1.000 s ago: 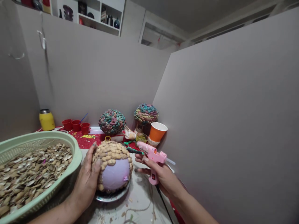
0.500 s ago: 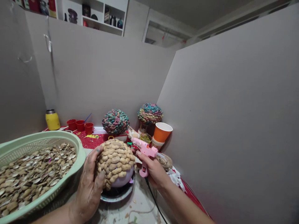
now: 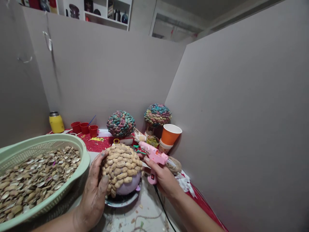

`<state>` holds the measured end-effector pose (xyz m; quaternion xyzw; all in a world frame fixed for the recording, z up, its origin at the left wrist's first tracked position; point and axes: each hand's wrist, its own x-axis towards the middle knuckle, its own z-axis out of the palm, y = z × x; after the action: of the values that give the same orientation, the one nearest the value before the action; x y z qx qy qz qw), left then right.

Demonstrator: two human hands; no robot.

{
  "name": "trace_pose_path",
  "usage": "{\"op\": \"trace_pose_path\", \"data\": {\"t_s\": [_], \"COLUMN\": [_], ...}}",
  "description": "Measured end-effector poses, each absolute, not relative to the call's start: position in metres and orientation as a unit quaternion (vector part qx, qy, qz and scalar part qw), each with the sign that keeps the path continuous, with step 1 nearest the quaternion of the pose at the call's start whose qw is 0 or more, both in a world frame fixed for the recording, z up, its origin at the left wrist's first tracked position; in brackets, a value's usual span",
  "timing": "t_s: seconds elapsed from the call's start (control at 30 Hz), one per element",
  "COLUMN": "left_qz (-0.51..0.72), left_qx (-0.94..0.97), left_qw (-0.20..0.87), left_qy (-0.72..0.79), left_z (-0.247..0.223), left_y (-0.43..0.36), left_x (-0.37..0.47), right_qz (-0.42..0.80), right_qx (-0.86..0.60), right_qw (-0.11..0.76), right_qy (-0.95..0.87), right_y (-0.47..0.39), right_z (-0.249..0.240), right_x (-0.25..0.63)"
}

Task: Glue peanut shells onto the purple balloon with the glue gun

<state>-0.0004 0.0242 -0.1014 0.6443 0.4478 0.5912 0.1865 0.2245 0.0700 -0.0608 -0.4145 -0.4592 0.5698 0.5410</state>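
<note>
A lilac balloon (image 3: 129, 187), its upper part covered in rows of peanut shells (image 3: 122, 164), sits on a dark round dish with a pale rim (image 3: 122, 203). Cupped against the balloon's left side is my left hand (image 3: 95, 185), thumb in front and fingers reaching behind. My right hand (image 3: 161, 175) is closed around the handle of a pink glue gun (image 3: 154, 154), just right of the balloon. The gun's nozzle points up and left, past the shells. A clear glue stick (image 3: 171, 162) pokes from its back, and a black cord (image 3: 162, 204) runs down from the handle.
A green basket (image 3: 83, 154) of shells stands left. Behind are red cups (image 3: 84, 128), a yellow jar (image 3: 56, 123), two coloured shell-covered domes (image 3: 121, 123) (image 3: 157, 115) and orange paper cups (image 3: 171, 135). Twine (image 3: 175, 167) and white tissue (image 3: 185, 183) lie right. Grey panels (image 3: 108, 71) enclose the table.
The view has shifted slightly, so most things sit a little further right. The glue gun is slightly further from the balloon. My left hand keeps its place on the shells.
</note>
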Motion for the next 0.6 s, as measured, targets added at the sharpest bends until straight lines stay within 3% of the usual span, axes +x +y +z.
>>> {"op": "trace_pose_path", "data": {"t_s": [0.3, 0.6], "left_qz": [0.600, 0.710], "left_qx": [0.625, 0.551], "left_qw": [0.216, 0.242], "left_qy": [0.450, 0.365], "left_z": [-0.092, -0.042], "left_y": [0.019, -0.006], "left_x": [0.001, 0.009], "right_qz": [0.530, 0.438], "right_qx": [-0.453, -0.429], "right_qw": [0.541, 0.616], "right_qy": [-0.470, -0.495], "right_y": [0.070, 0.054], "right_z": [-0.079, -0.048], "right_x": [0.235, 0.244]}}
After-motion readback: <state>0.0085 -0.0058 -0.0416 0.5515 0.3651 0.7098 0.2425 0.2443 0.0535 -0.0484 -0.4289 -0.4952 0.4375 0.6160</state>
